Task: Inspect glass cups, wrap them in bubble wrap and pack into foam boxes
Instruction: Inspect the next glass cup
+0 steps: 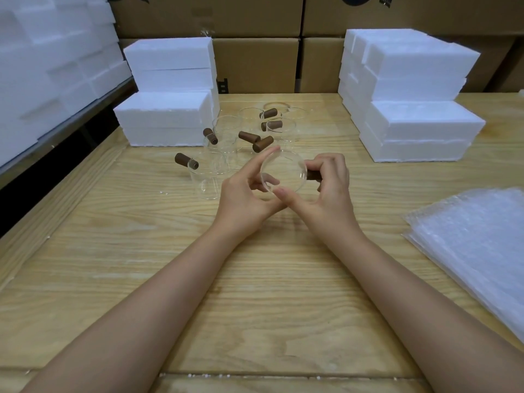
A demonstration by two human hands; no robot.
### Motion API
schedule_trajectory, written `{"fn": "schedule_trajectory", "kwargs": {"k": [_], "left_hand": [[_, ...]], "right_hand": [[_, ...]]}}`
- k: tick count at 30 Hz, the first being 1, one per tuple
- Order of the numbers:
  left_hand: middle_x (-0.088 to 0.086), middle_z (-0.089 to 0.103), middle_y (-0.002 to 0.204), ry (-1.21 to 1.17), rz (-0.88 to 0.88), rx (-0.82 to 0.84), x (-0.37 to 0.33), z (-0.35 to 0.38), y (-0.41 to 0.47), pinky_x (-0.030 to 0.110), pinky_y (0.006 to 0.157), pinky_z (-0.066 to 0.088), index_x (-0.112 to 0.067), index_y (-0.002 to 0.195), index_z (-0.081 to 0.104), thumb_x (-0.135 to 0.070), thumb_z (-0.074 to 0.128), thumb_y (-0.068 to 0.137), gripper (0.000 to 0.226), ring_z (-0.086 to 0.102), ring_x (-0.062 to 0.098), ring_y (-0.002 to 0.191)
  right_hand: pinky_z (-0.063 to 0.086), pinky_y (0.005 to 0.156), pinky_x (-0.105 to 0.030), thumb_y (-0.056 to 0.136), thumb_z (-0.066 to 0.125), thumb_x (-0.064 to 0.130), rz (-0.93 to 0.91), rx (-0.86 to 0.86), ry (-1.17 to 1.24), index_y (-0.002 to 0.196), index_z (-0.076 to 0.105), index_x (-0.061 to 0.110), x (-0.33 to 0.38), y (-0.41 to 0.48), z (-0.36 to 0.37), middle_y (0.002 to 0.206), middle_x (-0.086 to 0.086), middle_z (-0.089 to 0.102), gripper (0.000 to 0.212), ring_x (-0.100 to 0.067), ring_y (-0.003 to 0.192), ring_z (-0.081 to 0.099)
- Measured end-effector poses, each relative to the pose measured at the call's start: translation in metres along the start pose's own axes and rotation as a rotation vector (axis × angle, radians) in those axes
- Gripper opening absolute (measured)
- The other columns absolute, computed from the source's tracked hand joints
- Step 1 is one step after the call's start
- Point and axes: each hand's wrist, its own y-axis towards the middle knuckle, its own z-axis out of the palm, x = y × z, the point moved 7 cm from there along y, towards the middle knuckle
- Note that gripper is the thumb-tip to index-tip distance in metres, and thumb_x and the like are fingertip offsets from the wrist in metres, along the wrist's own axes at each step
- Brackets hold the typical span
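Both hands hold one clear glass cup tilted with its mouth toward me, above the middle of the wooden table. My left hand holds its rim, forefinger on the upper edge and thumb below. My right hand grips the cup's brown wooden handle, which is mostly hidden by the fingers. Several more glass cups with brown handles stand clustered on the table just behind the hands. A stack of bubble wrap sheets lies at the right edge.
White foam boxes are stacked at the back left and back right. More foam fills a shelf on the far left. Cardboard cartons form a wall behind the table.
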Motion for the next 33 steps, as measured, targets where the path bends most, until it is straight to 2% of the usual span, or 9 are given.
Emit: {"fn": "schedule_trajectory", "kwargs": {"k": [3,5,10,17,21,23,26,31,33], "left_hand": [[0.007,0.069,0.106,0.029,0.033,-0.015,-0.002,0.000,-0.001,0.035,0.090,0.052,-0.030,0.130,0.055,-0.015,0.089,0.064,0.076,0.066,0.020,0.090],[0.001,0.066,0.119,0.059,0.102,-0.025,-0.006,0.000,-0.001,0.027,0.089,0.051,-0.033,0.129,0.052,-0.015,0.090,0.063,0.078,0.065,0.010,0.093],[-0.010,0.046,0.144,0.113,0.208,0.015,-0.011,0.003,-0.003,0.025,0.090,0.051,-0.025,0.134,0.049,-0.016,0.087,0.069,0.076,0.062,0.004,0.108],[-0.013,0.026,0.156,-0.167,0.015,0.182,0.001,0.011,-0.001,0.023,0.098,0.048,-0.055,0.140,0.018,-0.037,0.089,0.057,0.110,0.048,0.008,0.131],[0.003,0.069,0.118,-0.566,-0.291,0.161,0.017,0.012,0.003,0.028,0.075,0.058,-0.032,0.129,0.043,-0.070,0.081,0.048,0.097,0.070,0.020,0.098],[0.006,0.075,0.096,-0.590,-0.350,0.164,0.023,0.013,0.005,0.028,0.070,0.059,-0.019,0.115,0.057,-0.063,0.076,0.066,0.068,0.073,0.022,0.083],[0.009,0.073,0.100,-0.562,-0.346,0.162,0.027,0.012,0.006,0.028,0.077,0.058,-0.011,0.109,0.061,-0.034,0.066,0.086,0.033,0.071,0.024,0.087],[0.009,0.071,0.101,-0.603,-0.332,0.175,0.025,0.011,0.005,0.027,0.081,0.058,-0.009,0.116,0.057,-0.027,0.058,0.077,0.042,0.070,0.024,0.089],[0.005,0.072,0.096,-0.608,-0.317,0.162,0.023,0.011,0.005,0.027,0.079,0.058,-0.008,0.117,0.057,-0.026,0.059,0.076,0.044,0.070,0.022,0.085]], "right_hand": [[0.040,0.077,-0.012,0.081,0.063,0.039,0.070,-0.033,0.180,0.100,0.057,0.017,-0.007,0.004,-0.004,0.106,0.006,0.044,0.030,0.001,0.088,0.052],[0.043,0.060,-0.016,0.095,0.051,0.038,0.208,-0.115,0.350,0.093,0.055,0.022,-0.019,0.006,-0.008,0.105,-0.006,0.055,0.017,-0.004,0.069,0.054],[0.029,0.036,-0.015,0.099,0.048,0.031,0.463,-0.136,0.586,0.081,0.049,0.014,-0.043,0.007,0.000,0.050,0.013,0.051,0.025,-0.003,0.038,0.038],[0.035,0.047,-0.020,0.100,0.047,0.019,0.304,-0.252,0.601,0.085,0.044,0.018,-0.030,0.009,-0.010,0.073,-0.003,0.053,0.015,-0.004,0.048,0.041],[0.041,0.069,-0.028,0.098,0.047,0.021,0.141,-0.257,0.440,0.088,0.044,0.025,-0.018,0.008,-0.018,0.086,-0.003,0.061,0.011,-0.001,0.066,0.051],[0.041,0.071,-0.022,0.097,0.048,0.019,0.075,-0.234,0.381,0.090,0.044,0.026,-0.013,0.006,-0.018,0.086,0.000,0.061,0.011,0.004,0.069,0.053],[0.041,0.072,-0.016,0.098,0.048,0.015,0.031,-0.212,0.343,0.091,0.044,0.027,-0.009,0.006,-0.016,0.087,0.003,0.059,0.014,0.007,0.075,0.055],[0.044,0.074,-0.024,0.097,0.052,0.018,0.072,-0.202,0.374,0.100,0.045,0.025,-0.013,0.005,-0.013,0.088,0.003,0.059,0.010,0.001,0.074,0.054],[0.047,0.074,-0.024,0.092,0.058,0.028,0.130,-0.216,0.455,0.114,0.040,0.021,-0.016,0.004,-0.011,0.090,0.004,0.058,0.029,-0.007,0.076,0.055]]}}
